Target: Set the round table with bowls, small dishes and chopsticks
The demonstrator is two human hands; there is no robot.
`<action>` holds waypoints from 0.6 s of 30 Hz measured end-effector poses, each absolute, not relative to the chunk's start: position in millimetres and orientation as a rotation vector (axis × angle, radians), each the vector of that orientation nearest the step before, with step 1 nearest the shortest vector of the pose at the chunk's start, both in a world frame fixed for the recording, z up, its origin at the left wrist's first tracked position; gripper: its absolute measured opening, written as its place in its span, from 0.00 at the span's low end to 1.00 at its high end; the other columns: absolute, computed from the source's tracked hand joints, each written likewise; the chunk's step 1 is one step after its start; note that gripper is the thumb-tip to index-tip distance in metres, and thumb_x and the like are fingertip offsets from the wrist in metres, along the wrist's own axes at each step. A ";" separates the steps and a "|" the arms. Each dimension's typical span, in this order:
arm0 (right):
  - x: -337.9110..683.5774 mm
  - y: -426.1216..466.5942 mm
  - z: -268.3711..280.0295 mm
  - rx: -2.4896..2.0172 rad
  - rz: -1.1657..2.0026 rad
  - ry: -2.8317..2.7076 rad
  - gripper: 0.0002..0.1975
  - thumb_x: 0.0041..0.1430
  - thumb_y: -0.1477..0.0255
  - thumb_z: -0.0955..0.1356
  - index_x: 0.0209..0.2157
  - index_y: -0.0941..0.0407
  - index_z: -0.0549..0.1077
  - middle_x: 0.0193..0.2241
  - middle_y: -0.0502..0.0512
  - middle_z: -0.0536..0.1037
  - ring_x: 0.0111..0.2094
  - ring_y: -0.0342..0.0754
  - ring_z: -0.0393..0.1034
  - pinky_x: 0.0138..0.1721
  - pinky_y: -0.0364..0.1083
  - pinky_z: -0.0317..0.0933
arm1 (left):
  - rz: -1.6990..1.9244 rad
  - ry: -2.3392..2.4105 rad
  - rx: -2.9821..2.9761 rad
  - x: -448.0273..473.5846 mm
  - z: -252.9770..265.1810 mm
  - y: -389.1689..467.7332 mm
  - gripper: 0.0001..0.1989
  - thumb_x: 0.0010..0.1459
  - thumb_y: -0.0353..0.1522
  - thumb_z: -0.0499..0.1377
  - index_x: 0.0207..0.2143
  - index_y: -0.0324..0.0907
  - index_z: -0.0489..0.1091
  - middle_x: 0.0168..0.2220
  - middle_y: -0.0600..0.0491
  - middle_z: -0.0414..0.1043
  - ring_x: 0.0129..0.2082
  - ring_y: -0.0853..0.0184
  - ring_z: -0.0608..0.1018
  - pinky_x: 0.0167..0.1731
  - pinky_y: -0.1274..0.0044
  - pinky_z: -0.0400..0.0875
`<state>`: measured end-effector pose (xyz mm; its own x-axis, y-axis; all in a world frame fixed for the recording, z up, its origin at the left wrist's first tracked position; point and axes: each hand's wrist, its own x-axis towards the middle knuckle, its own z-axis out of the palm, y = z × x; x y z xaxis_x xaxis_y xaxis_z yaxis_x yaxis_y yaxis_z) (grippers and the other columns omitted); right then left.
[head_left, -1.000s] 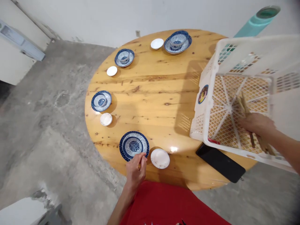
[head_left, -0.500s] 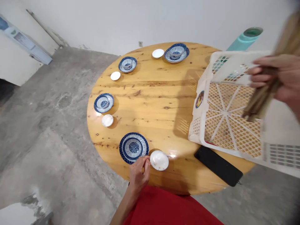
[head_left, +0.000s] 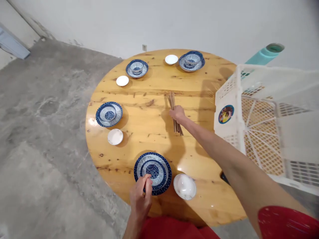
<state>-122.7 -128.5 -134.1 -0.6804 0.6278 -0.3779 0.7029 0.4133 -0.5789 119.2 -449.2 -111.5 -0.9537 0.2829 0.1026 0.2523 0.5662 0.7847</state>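
My right hand is wrapped round the middle of a bundle of brown chopsticks, held over the middle of the wooden table. My left hand has its fingers curled, thumb and forefinger together, at the near edge of a blue-patterned plate. A matching blue-patterned bowl sits on that plate, partly behind my fingertips. What those fingers hold, if anything, is hidden. Right of the plate stands a small white dish.
A white plastic basket stands at the right, with a teal cylinder behind it. Along the far and left edge are blue-patterned plates with bowls and small white dishes. A black phone lies mostly behind my right forearm.
My right hand has carried the chopsticks from above the basket leftward to over the table's middle. My left hand has shifted from beside the white dish to in front of the near bowl.
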 end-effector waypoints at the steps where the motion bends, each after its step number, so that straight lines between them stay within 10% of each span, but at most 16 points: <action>1: -129.6 -130.7 -144.7 1.237 -1.055 2.581 0.02 0.61 0.82 0.68 0.35 0.62 0.73 0.31 0.64 0.76 0.39 0.57 0.74 0.42 0.49 0.68 | 1.353 2.756 0.465 115.5 -111.4 -456.5 0.12 0.71 0.30 0.52 0.46 0.39 0.76 0.33 0.50 0.81 0.29 0.70 0.83 0.34 0.81 0.79; 8: -157.7 -143.6 -178.5 1.309 -0.812 2.763 0.16 0.63 0.78 0.66 0.52 0.66 0.69 0.54 0.73 0.68 0.57 0.60 0.66 0.60 0.52 0.59 | 1.348 2.823 0.389 90.6 -118.4 -486.4 0.11 0.70 0.31 0.55 0.46 0.39 0.77 0.31 0.51 0.82 0.28 0.70 0.84 0.32 0.83 0.79; 18: -160.1 -160.6 -202.0 1.286 -0.805 2.922 0.17 0.64 0.75 0.64 0.52 0.66 0.69 0.59 0.73 0.62 0.62 0.60 0.54 0.65 0.52 0.51 | 1.376 2.735 0.339 74.4 -117.4 -487.9 0.13 0.71 0.33 0.54 0.45 0.38 0.78 0.31 0.51 0.82 0.29 0.69 0.84 0.34 0.82 0.79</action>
<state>-160.1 -160.6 -202.0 -0.6853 0.7261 -0.0568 0.6528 0.5778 -0.4899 74.4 -487.9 -117.4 -0.9739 0.2228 0.0438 0.1680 0.5771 0.7992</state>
